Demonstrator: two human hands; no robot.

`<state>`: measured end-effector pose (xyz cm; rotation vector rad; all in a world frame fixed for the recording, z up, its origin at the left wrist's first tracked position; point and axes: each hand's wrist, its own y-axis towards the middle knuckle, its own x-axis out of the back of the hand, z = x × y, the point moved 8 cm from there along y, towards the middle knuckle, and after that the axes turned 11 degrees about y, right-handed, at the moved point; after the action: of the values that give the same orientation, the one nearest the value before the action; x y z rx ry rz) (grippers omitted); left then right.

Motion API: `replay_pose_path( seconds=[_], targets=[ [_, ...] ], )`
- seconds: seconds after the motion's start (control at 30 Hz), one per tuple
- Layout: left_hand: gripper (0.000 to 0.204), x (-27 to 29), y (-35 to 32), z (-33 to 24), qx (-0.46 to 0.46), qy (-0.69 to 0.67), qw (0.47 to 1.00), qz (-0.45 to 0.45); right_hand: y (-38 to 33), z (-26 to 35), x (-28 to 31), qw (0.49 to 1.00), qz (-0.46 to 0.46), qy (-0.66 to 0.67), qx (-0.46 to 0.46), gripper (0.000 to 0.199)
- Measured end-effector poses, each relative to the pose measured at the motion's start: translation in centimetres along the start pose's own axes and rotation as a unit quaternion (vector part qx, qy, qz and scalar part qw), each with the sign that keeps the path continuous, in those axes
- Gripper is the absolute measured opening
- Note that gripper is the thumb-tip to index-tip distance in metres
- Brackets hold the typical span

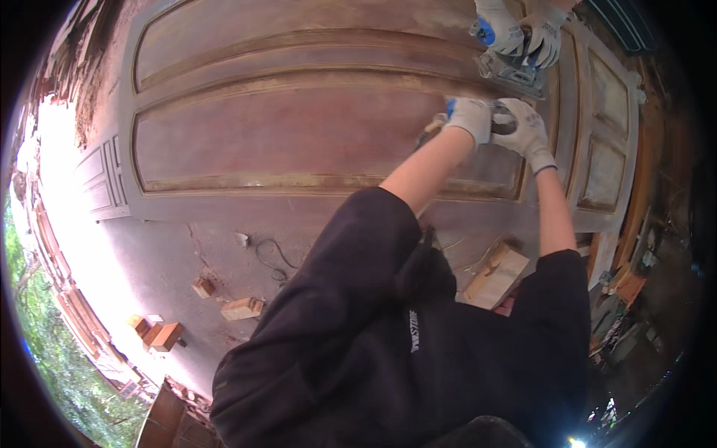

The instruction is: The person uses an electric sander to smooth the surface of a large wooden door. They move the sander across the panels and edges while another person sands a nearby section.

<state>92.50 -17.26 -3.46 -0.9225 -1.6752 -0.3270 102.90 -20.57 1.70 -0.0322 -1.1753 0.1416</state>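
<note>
A large reddish-brown panelled wooden door (299, 134) lies flat in front of me, its mouldings yellowish-brown. Over its right part my left hand (469, 119), in a white glove, is closed on a dark power sander (503, 119). My right hand (527, 133), gloved alike, wraps the same sander from the right side. Both hands hide most of the tool, and its base is hard to make out. Just beyond, another person's gloved hands (519, 36) hold a second sander (515, 73) against the door.
Under the door's near edge stands a pale wood block (494, 276). Small wood blocks (243, 308) and a dark cord (275, 257) lie on the concrete floor (164, 261) to the left. Scrap and planks (631, 287) line the right side. Another panelled piece (101, 179) sits beyond the door's left end.
</note>
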Motion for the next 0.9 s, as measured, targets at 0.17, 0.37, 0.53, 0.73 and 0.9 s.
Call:
replay_pose_path(
  seconds=[0.17, 0.37, 0.53, 0.73, 0.9],
  targets=[
    [0.047, 2.0, -6.2, 12.5, 0.056, 0.006, 0.995, 0.079, 6.3, 12.5, -4.0, 0.998, -0.010, 0.049, 0.031, 0.069],
    [0.055, 4.3, -17.2, 23.5, 0.096, 0.033, 0.994, 0.043, 9.2, 25.2, -9.8, 0.994, 0.006, 0.093, 0.056, 0.059],
    [0.054, 5.0, -18.4, 24.2, 0.182, 0.090, 0.954, 0.221, 9.0, 26.1, -10.6, 0.989, 0.017, 0.138, 0.042, 0.056],
    [0.051, 2.7, -11.2, 15.2, 0.077, 0.078, 0.988, 0.110, 4.5, 15.9, -6.7, 0.987, -0.026, 0.160, 0.006, 0.055],
    [0.050, 3.2, -2.9, 7.6, 0.068, 0.123, 0.973, 0.181, 3.3, 6.5, -3.0, 0.983, -0.056, 0.165, -0.048, 0.054]
  ],
)
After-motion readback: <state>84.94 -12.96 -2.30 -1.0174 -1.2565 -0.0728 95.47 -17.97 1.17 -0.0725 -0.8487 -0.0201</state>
